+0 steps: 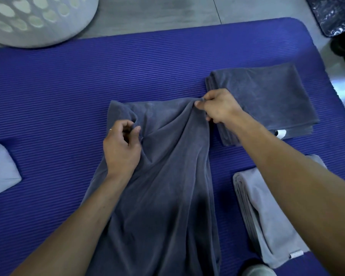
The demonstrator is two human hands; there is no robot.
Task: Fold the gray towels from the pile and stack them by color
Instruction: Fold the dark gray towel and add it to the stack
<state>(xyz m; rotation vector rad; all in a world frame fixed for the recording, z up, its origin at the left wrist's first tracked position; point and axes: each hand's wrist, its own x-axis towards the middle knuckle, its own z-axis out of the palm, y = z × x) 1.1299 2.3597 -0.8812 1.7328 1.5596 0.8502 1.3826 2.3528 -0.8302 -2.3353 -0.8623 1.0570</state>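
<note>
**Dark gray towel being gripped at its far edge**

The dark gray towel [167, 186] is lying rumpled on the blue mat [68, 96], its near end running out of view. The left hand [122, 148] is pinching the far-left fold; the right hand [217, 108] is pinching the far-right corner. Open mat is stretching left and far. The folded dark stack [267, 96] is sitting just right; the light gray stack [267, 216] is partly hidden under the right forearm. A white basket [38, 18] is standing far left, its contents unreadable.

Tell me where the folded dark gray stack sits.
In the head view the folded dark gray stack lies on the blue mat, right of centre, just beyond the right hand.
</note>
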